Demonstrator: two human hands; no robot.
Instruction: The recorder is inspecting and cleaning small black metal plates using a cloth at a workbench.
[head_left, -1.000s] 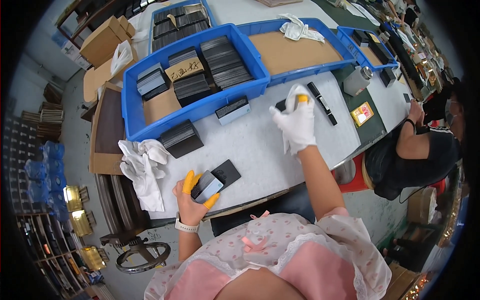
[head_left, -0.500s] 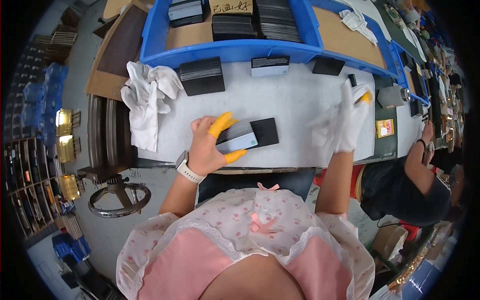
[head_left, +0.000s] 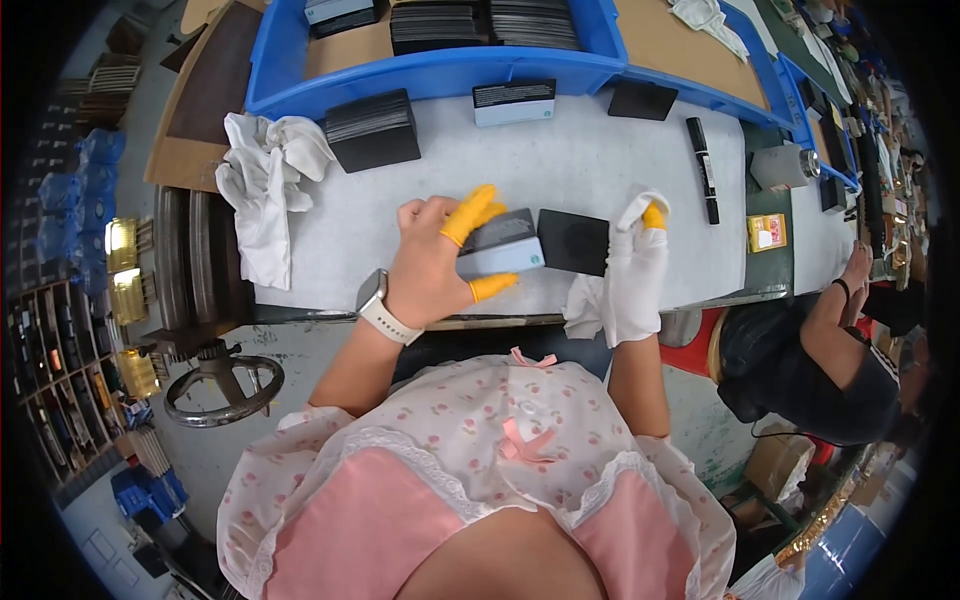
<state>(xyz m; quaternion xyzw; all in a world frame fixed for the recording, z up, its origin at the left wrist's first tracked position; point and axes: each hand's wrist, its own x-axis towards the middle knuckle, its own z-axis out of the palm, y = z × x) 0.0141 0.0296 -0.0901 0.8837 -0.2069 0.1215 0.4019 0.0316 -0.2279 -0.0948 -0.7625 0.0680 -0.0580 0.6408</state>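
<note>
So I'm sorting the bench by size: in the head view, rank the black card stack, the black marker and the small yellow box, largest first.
1. Black card stack
2. Black marker
3. Small yellow box

Bright, even overhead light, soft shadows, sharp centre; strong fisheye bending and dark vignette at the rim

The left hand [head_left: 430, 265] wears yellow finger cots and a white wristwatch [head_left: 383, 308] at seven o'clock of it. The right hand [head_left: 628, 275] wears a white glove, yellow-tipped. Pink floral dress [head_left: 470, 470] with lace trim.
</note>
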